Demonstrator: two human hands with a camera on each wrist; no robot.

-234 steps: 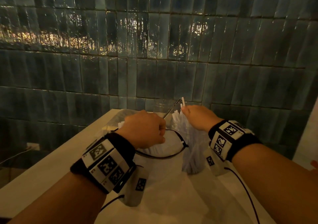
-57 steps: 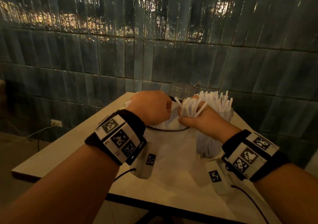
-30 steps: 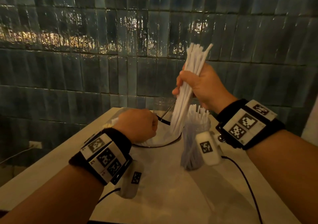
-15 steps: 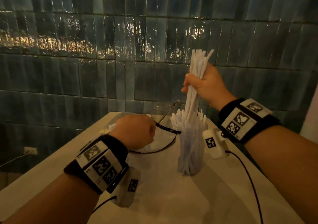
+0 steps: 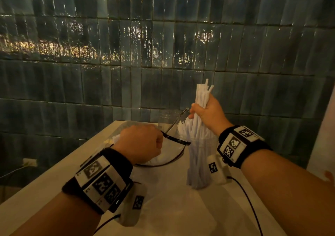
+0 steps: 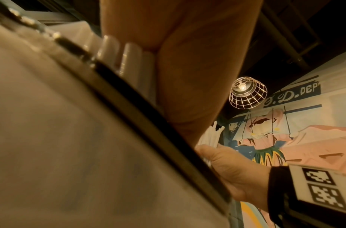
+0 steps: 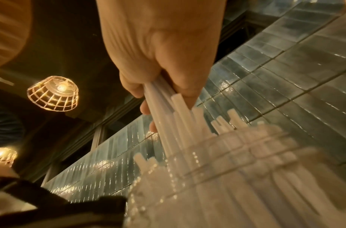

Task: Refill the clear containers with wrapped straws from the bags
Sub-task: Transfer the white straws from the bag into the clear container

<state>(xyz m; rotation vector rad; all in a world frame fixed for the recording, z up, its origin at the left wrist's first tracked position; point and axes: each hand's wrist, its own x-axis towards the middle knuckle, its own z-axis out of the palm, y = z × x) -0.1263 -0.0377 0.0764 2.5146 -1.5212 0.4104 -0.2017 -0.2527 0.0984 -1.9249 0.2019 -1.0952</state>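
— While the right hand (image 5: 208, 115) is gripping a bundle of straws (image 5: 200, 105) in a full fist, where are their lower ends sitting?

— They are dipping into the cup (image 5: 201, 165), which is standing upright on the table (image 5: 54, 177) toward its far right corner. More straws are already packing that cup, their tips fanning out above the rim, and the bundle is leaning slightly left of upright over them.

— And the left hand (image 5: 140, 143)?

— It is curling into a fist around the black-edged mouth of the bag (image 5: 168, 156), pinching the rim and holding it up. That bag is lying near the far edge, just left of the cup, with white straws showing inside it under the hand.

— Is the wrist view adding anything?

— The right one is showing fingers (image 7: 146, 108) and thumb wrapping tight around the bundle just above the cup's rim. The left one is mostly blurred bag film and its dark edge.
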